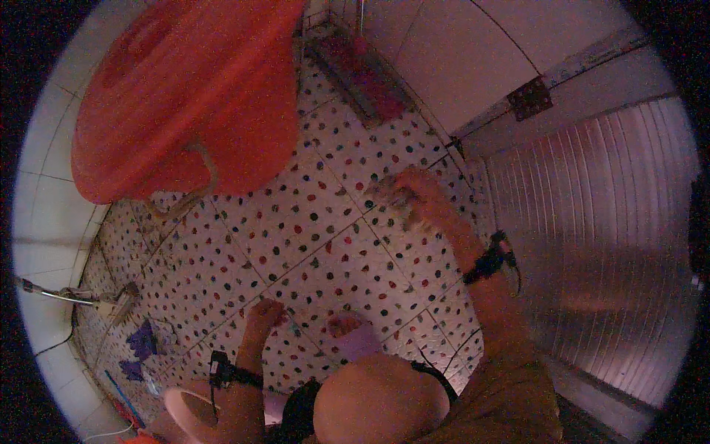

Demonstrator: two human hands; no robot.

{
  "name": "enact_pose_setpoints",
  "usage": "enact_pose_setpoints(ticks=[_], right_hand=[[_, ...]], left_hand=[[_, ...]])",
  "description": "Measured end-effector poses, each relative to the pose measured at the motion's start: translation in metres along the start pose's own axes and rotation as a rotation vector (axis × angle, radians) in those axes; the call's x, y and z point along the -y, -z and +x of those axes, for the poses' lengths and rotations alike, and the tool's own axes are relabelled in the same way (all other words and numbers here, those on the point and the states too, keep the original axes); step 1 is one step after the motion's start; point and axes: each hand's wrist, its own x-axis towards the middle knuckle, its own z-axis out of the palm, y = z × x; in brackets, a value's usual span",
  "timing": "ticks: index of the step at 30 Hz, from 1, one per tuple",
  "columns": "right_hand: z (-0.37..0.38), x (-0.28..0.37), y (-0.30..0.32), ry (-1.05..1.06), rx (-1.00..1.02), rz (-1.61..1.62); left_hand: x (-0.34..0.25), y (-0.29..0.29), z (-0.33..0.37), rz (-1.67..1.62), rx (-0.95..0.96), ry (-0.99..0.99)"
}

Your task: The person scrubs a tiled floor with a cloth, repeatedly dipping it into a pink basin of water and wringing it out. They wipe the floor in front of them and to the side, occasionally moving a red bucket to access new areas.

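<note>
My right hand [418, 196] reaches out low over the spotted tile floor [318, 244], right of the middle. Its fingers are smeared by motion, and greyish patches show about them; I cannot make out whether it holds something. Nearer to me, my left hand [266, 318] is down by the floor with its fingers curled in. What is inside those fingers, if anything, is too small and dark to name. Between the two arms a foot in a purple slipper [355, 340] shows beside my bent knee [381, 399]. Each wrist wears a black strap with a small device.
A large red plastic tub [200, 96] with a pale handle [203, 189] fills the far left. Along the left wall are a brush [122, 303] and purple items [142, 342]. A ribbed panel [577, 259] stands close on the right, below a hinge [530, 98].
</note>
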Motion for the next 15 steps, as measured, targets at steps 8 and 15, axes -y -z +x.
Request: enact_pose_setpoints(ticks=[8, 15], right_hand=[[0.033, -0.031, -0.012, -0.234, -0.56, -0.474], [0.042, -0.022, -0.016, -0.074, -0.44, -0.678]], left_hand=[[-0.043, -0.02, -0.021, 0.113, 0.041, -0.208], [-0.06, -0.056, 0.015, 0.085, 0.163, -0.403]])
